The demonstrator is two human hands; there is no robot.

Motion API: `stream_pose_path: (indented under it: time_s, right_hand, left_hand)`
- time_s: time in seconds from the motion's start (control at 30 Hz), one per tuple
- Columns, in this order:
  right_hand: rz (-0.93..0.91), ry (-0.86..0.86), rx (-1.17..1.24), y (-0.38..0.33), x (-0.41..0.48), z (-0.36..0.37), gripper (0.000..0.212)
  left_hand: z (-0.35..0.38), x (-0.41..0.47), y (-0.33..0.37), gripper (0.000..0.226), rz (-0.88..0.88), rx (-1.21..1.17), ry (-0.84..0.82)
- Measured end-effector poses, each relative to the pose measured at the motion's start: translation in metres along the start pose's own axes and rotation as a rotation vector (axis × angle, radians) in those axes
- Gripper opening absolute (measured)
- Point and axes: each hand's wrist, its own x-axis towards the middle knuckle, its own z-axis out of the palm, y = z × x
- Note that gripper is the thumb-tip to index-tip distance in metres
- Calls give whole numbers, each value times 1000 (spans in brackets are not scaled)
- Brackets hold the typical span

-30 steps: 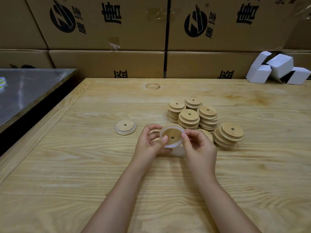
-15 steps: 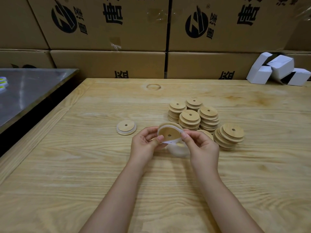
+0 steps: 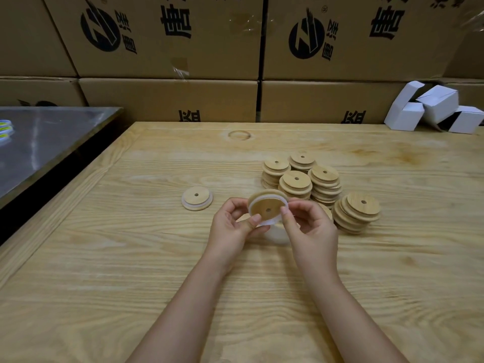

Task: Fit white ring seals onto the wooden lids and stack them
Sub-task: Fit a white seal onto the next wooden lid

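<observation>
I am holding one wooden lid [image 3: 267,205] just above centre frame, lifted off the table [image 3: 131,258] and tilted so its stepped underside is facing me. My left hand [image 3: 234,229] is gripping it from the lower left, thumb pressing on the rim. My right hand [image 3: 311,229] is pinching the white ring seal [image 3: 262,221] at the lid's right edge. The seal is wrapping the step, though I judge its lower arc is not yet fully seated. The lid is a round disc, so no long axis matters, only its tilt.

The coming move is turning on this: the finished lid [image 3: 197,199], already wearing its seal, is lying flat to the left of my hands. My left hand is the nearer one, so I judge it should be carrying this lid across.

Counting: one lid in hand, one seal on it, one finished lid and five stacks of bare lids [image 3: 296,180] upper right of my hands. Another lid is peeking out behind my right hand. A blurred white patch [image 3: 277,235] beneath my hands may be spare seals; I cannot tell.
</observation>
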Motion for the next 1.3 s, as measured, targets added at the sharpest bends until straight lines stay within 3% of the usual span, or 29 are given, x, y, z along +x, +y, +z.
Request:
stream_pose_path:
  time_s: [0.27,0.4,0.53,0.67,1.07,1.3]
  right_hand:
    - [-20,15,-11,2,0,0,16]
    - [-29,15,-35,2,-1,2,18]
    - [-86,3,-112,2,-4,1,17]
    - [-96,4,-95,1,-4,2,21]
    - [60,-1,76,-4,-2,3,13]
    - [64,-72,6,-2,2,0,10]
  left_hand:
    - [0,-4,-2,24,8,87,-123]
    - [-1,-4,-4,37,83,244,-102]
    - [2,-5,-5,34,187,403,-77]
    - [3,-5,-5,26,198,367,-27]
    - [3,0,-3,30,136,245,-9]
    - [-1,-1,-2,26,141,289,-29]
